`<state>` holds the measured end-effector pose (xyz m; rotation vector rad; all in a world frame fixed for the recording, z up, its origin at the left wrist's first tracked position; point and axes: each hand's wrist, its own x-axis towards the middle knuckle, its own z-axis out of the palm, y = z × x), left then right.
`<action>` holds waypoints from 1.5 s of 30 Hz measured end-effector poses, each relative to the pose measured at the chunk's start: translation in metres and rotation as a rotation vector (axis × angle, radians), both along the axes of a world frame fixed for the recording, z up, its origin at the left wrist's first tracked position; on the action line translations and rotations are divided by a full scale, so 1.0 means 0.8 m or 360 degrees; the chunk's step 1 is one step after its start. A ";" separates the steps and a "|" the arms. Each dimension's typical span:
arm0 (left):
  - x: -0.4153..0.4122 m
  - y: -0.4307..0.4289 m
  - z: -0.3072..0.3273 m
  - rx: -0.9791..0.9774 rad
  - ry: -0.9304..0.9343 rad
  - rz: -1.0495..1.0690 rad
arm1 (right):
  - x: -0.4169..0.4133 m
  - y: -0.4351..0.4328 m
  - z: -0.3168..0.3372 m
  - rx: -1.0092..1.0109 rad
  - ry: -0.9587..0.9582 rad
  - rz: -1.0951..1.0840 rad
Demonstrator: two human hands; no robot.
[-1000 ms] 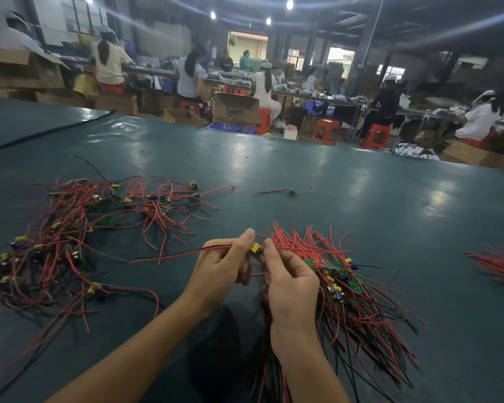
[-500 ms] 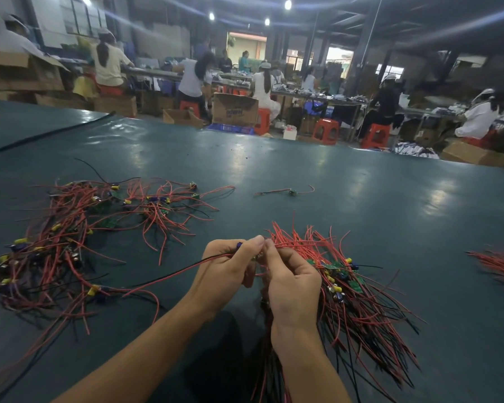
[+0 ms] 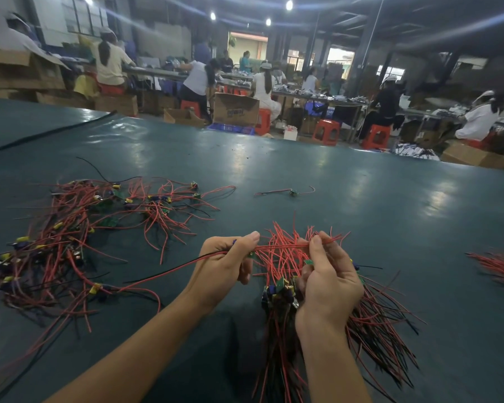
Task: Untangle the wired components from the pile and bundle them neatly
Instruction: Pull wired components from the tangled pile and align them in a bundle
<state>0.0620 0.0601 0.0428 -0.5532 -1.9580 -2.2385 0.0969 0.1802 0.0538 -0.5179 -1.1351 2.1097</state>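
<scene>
At the far left of the green table point(image 3: 361, 216), the tangled pile point(image 3: 79, 237) lies spread wide. Its red and black leads run every way and yellow-capped parts are scattered through it. My left hand point(image 3: 224, 269) is just right of the pile, raised off the surface, thumb and forefinger pinched on one wired component point(image 3: 282, 246). That component's long axis runs nearly level, left to right. Its dark and red tail drops down-left from my left hand towards the pile's near edge. Its red lead is drawn straight across to my right hand point(image 3: 329, 274), where thumb and fingertip clamp it, and the free tip points right past the thumb. My right hand's lower fingers curl at the sorted bundle point(image 3: 370, 324); whether they grip it I cannot tell. The bundle's long axis runs away from me, with red ends fanned at the far side, dark ends fanned near and right, and small boards clustered at the middle. One loose component point(image 3: 291, 192) lies crosswise farther out, well apart from both heaps. A broad stretch of table separates the bundle from a second red bundle point(image 3: 498, 269) at the right edge of view. The table's far edge runs past cardboard boxes point(image 3: 236, 109) and red stools point(image 3: 326, 132).
</scene>
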 end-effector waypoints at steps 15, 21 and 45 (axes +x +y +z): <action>-0.002 -0.008 0.004 0.0039 0.0044 0.0003 | 0.003 0.020 0.002 -0.0311 -0.0066 0.0032; -0.008 -0.008 0.002 -0.0017 0.0053 0.0172 | 0.004 -0.010 -0.002 0.0241 -0.0265 0.0469; -0.047 -0.069 -0.019 -0.1402 0.0838 0.1060 | 0.002 0.011 -0.016 0.1302 -0.0472 0.0307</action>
